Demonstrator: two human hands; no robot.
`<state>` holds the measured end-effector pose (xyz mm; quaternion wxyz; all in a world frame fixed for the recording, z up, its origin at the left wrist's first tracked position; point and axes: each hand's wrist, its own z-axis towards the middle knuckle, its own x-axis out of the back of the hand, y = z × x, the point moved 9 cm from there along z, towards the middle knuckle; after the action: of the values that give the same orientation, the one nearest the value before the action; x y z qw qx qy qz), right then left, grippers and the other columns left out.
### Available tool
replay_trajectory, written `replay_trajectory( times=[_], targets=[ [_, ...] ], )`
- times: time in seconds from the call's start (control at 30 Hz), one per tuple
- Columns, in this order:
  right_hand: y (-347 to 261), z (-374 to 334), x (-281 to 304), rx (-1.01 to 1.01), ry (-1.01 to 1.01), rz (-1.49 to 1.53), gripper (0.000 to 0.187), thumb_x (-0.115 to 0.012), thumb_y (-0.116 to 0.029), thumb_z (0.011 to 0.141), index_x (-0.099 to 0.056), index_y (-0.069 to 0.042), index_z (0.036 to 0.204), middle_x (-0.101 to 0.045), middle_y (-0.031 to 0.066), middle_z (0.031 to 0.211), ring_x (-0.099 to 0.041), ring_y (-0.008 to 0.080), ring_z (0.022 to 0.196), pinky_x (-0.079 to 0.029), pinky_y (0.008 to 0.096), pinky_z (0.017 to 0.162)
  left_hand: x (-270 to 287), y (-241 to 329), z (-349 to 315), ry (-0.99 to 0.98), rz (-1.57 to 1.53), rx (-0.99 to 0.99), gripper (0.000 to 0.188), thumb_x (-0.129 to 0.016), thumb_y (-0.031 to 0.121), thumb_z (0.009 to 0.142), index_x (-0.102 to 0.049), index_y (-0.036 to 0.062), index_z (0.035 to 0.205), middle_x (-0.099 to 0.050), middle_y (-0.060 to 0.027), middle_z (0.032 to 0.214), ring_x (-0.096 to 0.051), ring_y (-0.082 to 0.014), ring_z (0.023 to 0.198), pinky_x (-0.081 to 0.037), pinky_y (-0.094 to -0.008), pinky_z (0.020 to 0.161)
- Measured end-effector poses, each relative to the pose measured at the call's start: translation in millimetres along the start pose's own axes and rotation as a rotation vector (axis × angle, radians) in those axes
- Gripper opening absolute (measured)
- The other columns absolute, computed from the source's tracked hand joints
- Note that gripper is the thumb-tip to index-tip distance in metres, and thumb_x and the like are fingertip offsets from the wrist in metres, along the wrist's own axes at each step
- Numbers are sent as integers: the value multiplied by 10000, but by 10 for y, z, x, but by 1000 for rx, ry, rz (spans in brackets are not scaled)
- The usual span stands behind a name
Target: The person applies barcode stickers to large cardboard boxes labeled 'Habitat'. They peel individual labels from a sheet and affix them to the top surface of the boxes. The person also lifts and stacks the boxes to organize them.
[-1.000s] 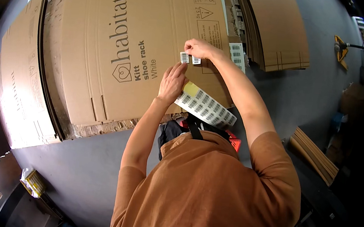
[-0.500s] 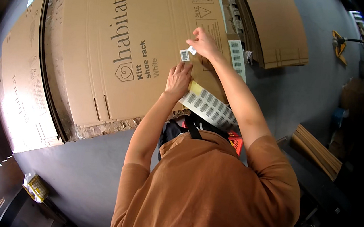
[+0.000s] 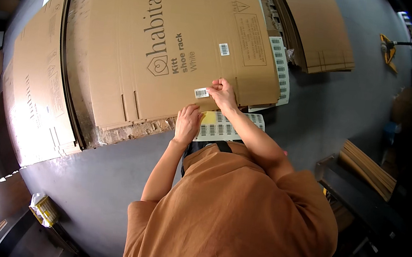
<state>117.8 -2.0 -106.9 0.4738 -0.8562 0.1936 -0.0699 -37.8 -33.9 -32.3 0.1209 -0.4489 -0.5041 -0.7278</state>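
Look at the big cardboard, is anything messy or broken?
Yes. The lower edge of the flat cardboard stack looks ragged and uneven near the left hand. The right hand pinches a small barcode sticker that sits slightly tilted.

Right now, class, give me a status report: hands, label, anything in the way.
Right hand pinching small label at the flat carton edge. Left hand resting on label sheet. Nothing blocking.

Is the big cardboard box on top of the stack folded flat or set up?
Folded flat. The cardboard box lies as one flat sheet on a stack of others, its printed face up, while the right hand presses a small barcode sticker onto it.
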Motion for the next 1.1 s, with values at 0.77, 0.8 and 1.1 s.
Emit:
replay_trajectory(
  times=[0.77, 0.8, 1.1],
  targets=[
    [-712, -204, -189, 586, 99, -909, 265, -684, -74, 796, -519, -34, 1000, -606, 146, 906, -627, 330, 826, -522, 397, 736, -173, -118, 211, -97, 40, -31, 358, -586, 132, 886, -553, -33, 1202, -492, -197, 1352, -443, -341, 1266, -360, -467, 1027],
    [-949, -242, -245, 564, -21, -853, 258, -672, -69, 803, -528, -27, 1012, -611, 145, 930, -632, 317, 832, -525, 393, 747, -183, -198, 224, -182, -99, 116, 315, -586, 144, 888, -577, -27, 1153, -534, -197, 1283, -481, -344, 1207, -389, -446, 993],
    [-3694, -3259, -1699, 1119, -1088, -282, 362, -550, -65, 831, -493, 91, 1153, -523, 242, 1155, -531, 357, 1100, -433, 420, 950, 459, 321, 291, -36, -672, 483, 276, -552, 217, 950, -647, -41, 975, -652, -74, 747, -587, -141, 735, -478, -296, 696]
  ],
)
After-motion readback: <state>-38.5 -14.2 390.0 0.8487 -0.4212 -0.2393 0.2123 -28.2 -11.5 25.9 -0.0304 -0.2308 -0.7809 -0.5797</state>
